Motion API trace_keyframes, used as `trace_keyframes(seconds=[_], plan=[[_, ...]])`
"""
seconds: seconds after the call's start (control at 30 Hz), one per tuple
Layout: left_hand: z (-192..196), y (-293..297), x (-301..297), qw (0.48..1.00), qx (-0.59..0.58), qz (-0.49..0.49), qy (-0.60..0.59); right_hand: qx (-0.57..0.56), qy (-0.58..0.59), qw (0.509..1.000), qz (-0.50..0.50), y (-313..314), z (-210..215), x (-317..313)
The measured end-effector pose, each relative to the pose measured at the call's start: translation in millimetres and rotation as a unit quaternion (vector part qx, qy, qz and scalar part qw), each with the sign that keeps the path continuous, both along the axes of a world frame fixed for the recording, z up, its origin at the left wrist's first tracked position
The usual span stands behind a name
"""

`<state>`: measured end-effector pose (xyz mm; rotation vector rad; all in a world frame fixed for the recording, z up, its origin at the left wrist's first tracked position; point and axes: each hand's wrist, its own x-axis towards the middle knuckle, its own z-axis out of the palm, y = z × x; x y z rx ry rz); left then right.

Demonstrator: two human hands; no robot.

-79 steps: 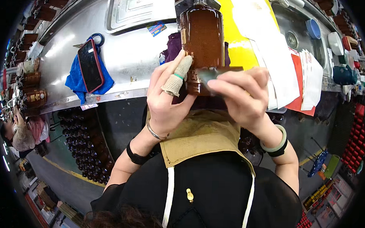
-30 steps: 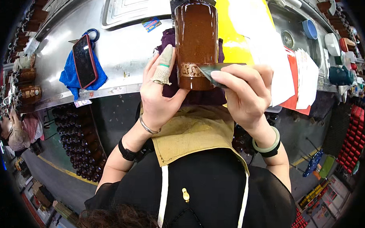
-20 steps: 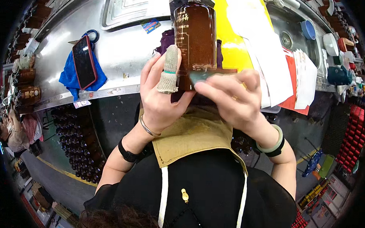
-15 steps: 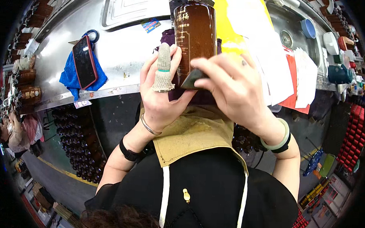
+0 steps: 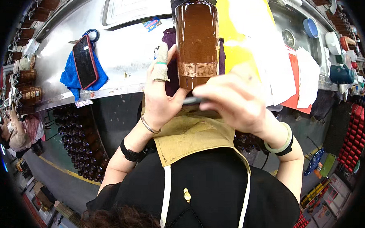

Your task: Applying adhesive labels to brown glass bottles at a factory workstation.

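A brown glass bottle (image 5: 197, 34) lies on a dark purple cloth (image 5: 171, 37), neck away from me and base toward my apron. Its upper face carries a patterned band near the base. My left hand (image 5: 161, 93) holds the bottle at its lower left, thumb by the base; a knitted cover with a green band sits on one finger. My right hand (image 5: 235, 97), smeared by motion, is closed on a flat dark grey pad (image 5: 193, 100) just below the base.
On the metal table (image 5: 124, 51), a phone (image 5: 85, 62) lies on a blue cloth (image 5: 67, 76) at the left, near blue-handled scissors (image 5: 91, 35). A white tray (image 5: 136, 8) is farther back. Yellow sheeting (image 5: 233, 27) and white papers (image 5: 272, 73) lie right, beside a sink (image 5: 289, 37).
The bottle has rolled over: its white-printed face was up, and now the face with the patterned band is. My right hand and the pad have shifted toward me, off the bottle's side.
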<state>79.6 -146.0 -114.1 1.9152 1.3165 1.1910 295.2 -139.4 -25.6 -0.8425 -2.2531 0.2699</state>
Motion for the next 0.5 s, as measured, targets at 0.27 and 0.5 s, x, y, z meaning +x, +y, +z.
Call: trace_keyframes(seconds=[0.27, 0.5], plan=[[-1.4, 3.4, 2.0, 0.999, 0.000, -0.018, -0.041, 0.016, 0.019, 1.000, 0.016, -26.3, -19.8, 4.9], [-5.4, 5.5, -8.1, 0.998, -0.006, -0.053, 0.020, 0.038, 0.017, 0.997, -0.061, -25.4, -29.7, 10.6]])
